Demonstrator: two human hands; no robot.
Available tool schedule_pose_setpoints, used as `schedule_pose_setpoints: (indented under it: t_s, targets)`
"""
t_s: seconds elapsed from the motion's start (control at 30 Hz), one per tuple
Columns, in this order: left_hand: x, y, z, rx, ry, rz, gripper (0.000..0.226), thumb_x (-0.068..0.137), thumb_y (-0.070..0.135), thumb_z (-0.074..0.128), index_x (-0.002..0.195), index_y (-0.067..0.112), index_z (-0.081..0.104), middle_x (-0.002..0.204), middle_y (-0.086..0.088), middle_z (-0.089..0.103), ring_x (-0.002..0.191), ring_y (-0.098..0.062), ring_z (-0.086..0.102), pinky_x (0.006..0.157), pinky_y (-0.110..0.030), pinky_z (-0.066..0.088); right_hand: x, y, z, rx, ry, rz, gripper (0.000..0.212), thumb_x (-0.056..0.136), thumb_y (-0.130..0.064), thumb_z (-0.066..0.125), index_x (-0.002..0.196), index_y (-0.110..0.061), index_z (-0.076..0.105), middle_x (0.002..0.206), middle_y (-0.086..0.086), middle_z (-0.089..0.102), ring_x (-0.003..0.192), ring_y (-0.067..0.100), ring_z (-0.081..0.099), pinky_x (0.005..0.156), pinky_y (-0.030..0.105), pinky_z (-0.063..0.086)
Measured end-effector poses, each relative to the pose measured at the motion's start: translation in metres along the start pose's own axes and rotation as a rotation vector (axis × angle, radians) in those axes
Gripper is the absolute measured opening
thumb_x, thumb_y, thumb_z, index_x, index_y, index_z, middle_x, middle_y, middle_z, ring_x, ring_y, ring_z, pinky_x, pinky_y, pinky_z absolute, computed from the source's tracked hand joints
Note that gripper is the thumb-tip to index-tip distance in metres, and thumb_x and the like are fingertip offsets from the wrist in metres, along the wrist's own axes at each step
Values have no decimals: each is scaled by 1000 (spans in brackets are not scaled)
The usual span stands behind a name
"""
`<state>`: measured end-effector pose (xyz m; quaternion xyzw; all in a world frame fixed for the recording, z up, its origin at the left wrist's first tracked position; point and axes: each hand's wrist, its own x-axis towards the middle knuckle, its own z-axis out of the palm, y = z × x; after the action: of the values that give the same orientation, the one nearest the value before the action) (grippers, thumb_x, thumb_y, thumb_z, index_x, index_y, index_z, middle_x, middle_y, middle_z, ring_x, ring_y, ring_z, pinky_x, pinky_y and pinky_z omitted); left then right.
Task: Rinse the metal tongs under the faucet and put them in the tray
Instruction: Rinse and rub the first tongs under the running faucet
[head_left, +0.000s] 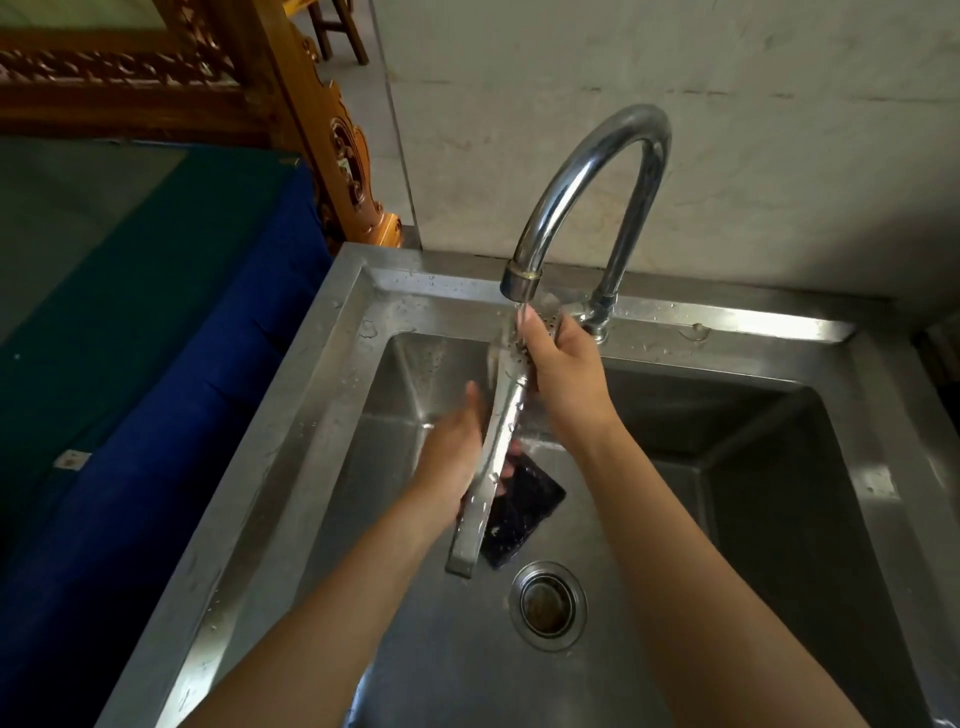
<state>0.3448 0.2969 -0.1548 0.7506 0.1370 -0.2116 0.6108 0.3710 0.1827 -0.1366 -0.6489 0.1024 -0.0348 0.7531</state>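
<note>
Metal tongs (496, 447) hang over the steel sink (332, 364), held at a slant between two hands, the perforated head up under the faucet (587, 197) spout and the hinged end low near the drain (548, 605). At far left, well apart from the work, lies a blue and green covered surface (130, 312) with carved wooden furniture (322, 130) behind it. Coming rightward, the left hand (449, 457) grasps the lower half of the tongs, its fingers wrapped behind the metal and its thumb lying along the near edge. A dark flat object (524, 514) shows just behind the shaft; whether it lies in the basin or belongs to the tongs I cannot tell. Further right, the right hand (563, 379) pinches the head just below the spout, fingertips closed on the holed plate where a thin stream of water (521, 312) lands. The step in hand looks to be the rinse itself, with the tray nowhere in view. To do it well, the right fingers would do best to rub across the perforations while the left turns the shaft, so that both faces pass under the flow and the water runs down towards the hinge. The wet steel is probably slippery, so the lower grasp should stay firm. A shake over the basin before leaving the sink would likely spare the tray a puddle.
</note>
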Motion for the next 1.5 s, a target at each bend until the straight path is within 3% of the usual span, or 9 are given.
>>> schedule_pose_setpoints:
  t_s: [0.13,0.37,0.57,0.73,0.83,1.03,1.23,1.37,1.5]
  targets:
    - [2,20,-1,160,279,486,38,96,43,35,125,24,50,104,19,53,94,5,53,71,-8,40,0,-7,9,-65,84,-62,29,97,-28,44,73,-13,49,63,2,47,60,22,45,62,37,43]
    - [19,51,16,126,331,559,37,94,34,47,73,6,57,63,-9,53,59,-19,49,55,-33,39,10,-16,19,-446,220,-116,49,98,-32,40,50,-18,42,48,-3,44,44,11,40,49,29,36]
    - [33,70,19,-270,158,258,31,94,20,50,64,16,59,55,4,61,55,-8,60,55,-23,47,2,-15,23,-527,176,-98,41,98,-33,39,75,-4,56,65,10,57,59,25,55,60,41,50]
    - [22,57,30,-166,123,363,30,96,31,44,74,24,62,71,0,67,66,-11,65,61,-26,53,11,-21,15,-482,249,-109,37,99,-28,38,67,-12,48,58,-1,49,52,12,46,54,28,42]
    - [17,49,34,-232,85,320,29,96,35,43,79,26,65,81,-4,71,72,-13,67,66,-28,54,16,-25,14,-428,253,-70,36,99,-26,38,68,-13,49,61,2,51,59,19,51,65,40,49]
    - [30,69,20,-236,141,302,45,93,14,44,51,23,56,43,10,54,44,-2,52,55,-26,42,-14,-14,24,-607,245,-134,44,99,-37,35,82,-3,55,70,13,58,65,32,57,66,48,52]
    - [13,51,37,-100,63,393,44,91,50,43,62,22,62,48,5,52,45,-8,49,39,-18,37,12,-33,7,-455,309,-113,36,99,-27,40,74,-6,53,57,1,48,54,16,46,60,37,46]
    - [20,58,27,-221,60,353,42,94,36,48,56,24,62,52,6,59,57,-12,58,56,-28,46,-10,-21,21,-540,320,-137,29,98,-34,38,97,-6,47,74,9,60,66,27,59,60,43,50]
    - [14,49,31,-191,68,368,35,96,38,40,72,28,63,64,0,62,60,-13,59,58,-29,47,-2,-22,10,-606,247,-189,26,97,-30,42,89,-7,52,67,4,57,59,19,56,55,35,46]
